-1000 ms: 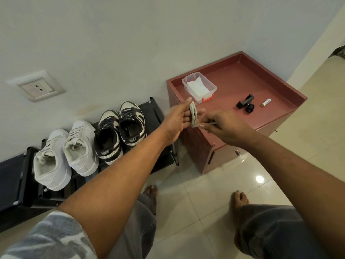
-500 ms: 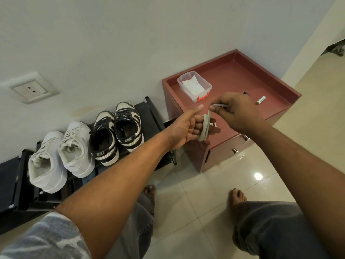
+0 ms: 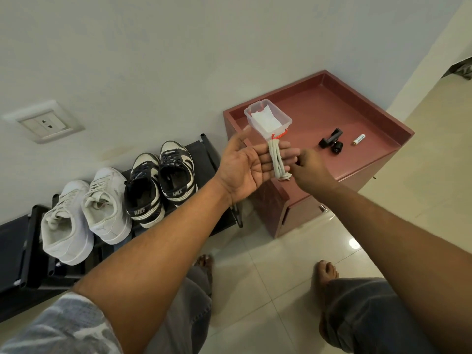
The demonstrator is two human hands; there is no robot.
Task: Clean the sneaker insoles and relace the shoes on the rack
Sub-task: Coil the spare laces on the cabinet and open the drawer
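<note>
since the earlier frame the left hand has turned palm-up, fingers straight, with the lace coiled round them. right hand is curled at the coil's 3 o'clock; whether it pinches the lace end, i cannot tell. the step looks like lace bundling; the next move would be to slide it off and thread the sneakers at 8 o'clock.

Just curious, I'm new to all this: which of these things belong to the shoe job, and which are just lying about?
For the job: white lace wound on the left hand, white sneakers, black-and-white sneakers, rack, probably the tub of white sheets.
Lying about: black clamp, battery, wall socket.
</note>
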